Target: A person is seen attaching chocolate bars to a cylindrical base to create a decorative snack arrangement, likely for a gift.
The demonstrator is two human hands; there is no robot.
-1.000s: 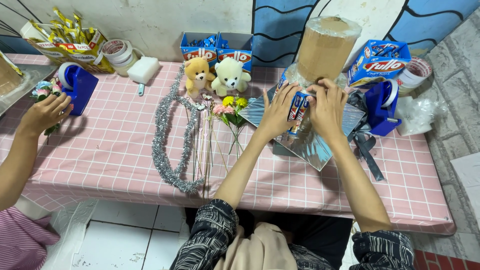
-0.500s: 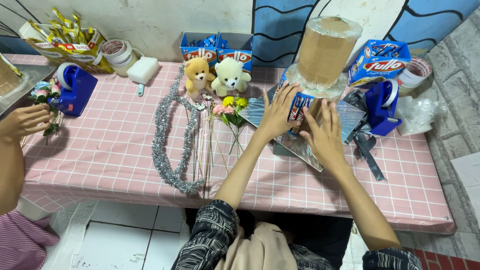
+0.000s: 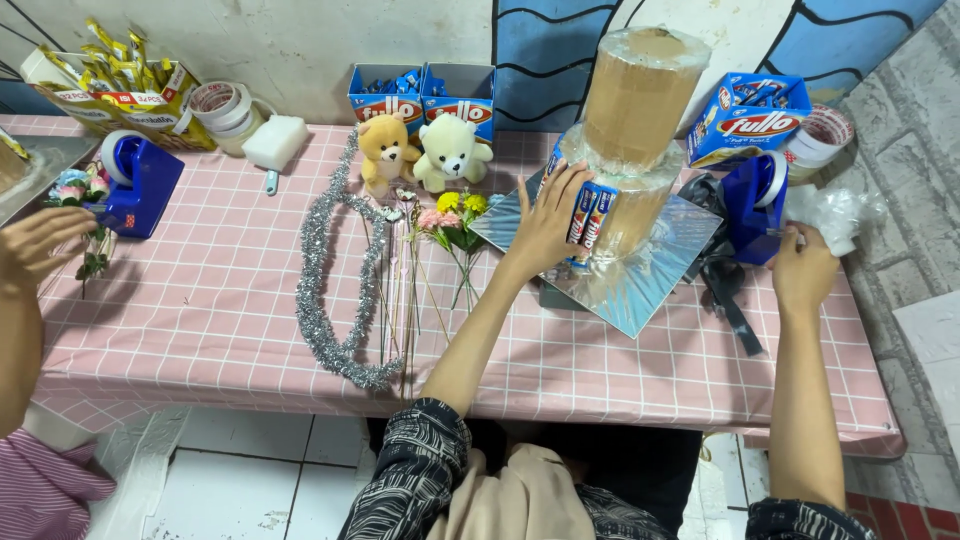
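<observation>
My left hand (image 3: 545,225) lies flat, fingers spread, against the lower tier of the cardboard tower (image 3: 630,150), pressing two small snack packs (image 3: 587,215) to its side. The tower stands on a silver board (image 3: 640,275) on the pink checked table (image 3: 200,310). My right hand (image 3: 800,270) is out to the right, fingers curled at the blue tape dispenser (image 3: 755,205); I cannot tell whether it pinches the tape end. Black ribbon (image 3: 730,300) lies just beside that dispenser.

Left of the board lie small flowers on stems (image 3: 450,215), thin sticks (image 3: 400,290) and a loop of silver tinsel (image 3: 335,290). Behind them sit two teddy bears (image 3: 420,150), one tan, one white, with two open blue boxes (image 3: 420,95) at the wall. A further blue box (image 3: 750,120) and tape rolls (image 3: 825,130) stand behind my right hand.

At the far left another person's hand (image 3: 40,245) hovers near a second blue dispenser (image 3: 140,185).
</observation>
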